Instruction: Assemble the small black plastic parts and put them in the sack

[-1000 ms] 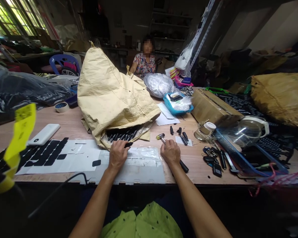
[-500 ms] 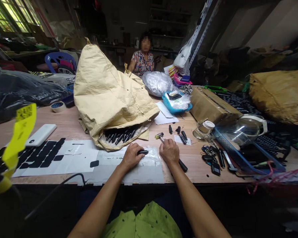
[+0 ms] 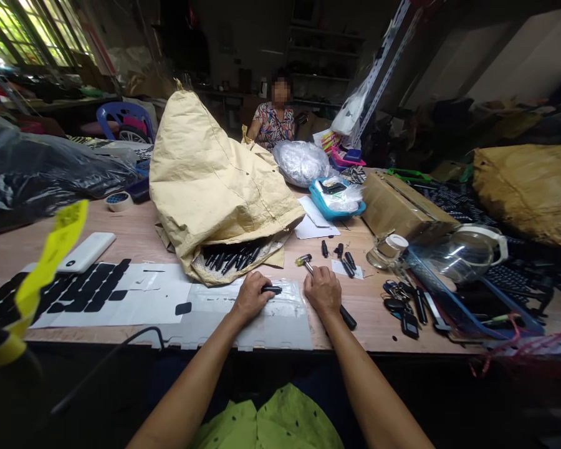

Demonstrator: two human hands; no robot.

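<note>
Blocked beyond left hand (image 3: 252,296) by sack (image 3: 224,174); beyond right hand (image 3: 325,288) by loose black pieces (image 3: 350,260). Passable over table (image 3: 370,307) between hammer handle (image 3: 348,318) and keys (image 3: 394,305).

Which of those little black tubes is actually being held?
The black tube in the left hand; the others lie loose, in the mouth of the sack or beyond the right hand.

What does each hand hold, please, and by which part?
Left hand: small black cylinder, by its left end. Right hand: black-handled, silver-shafted hammer, by its middle.
</note>
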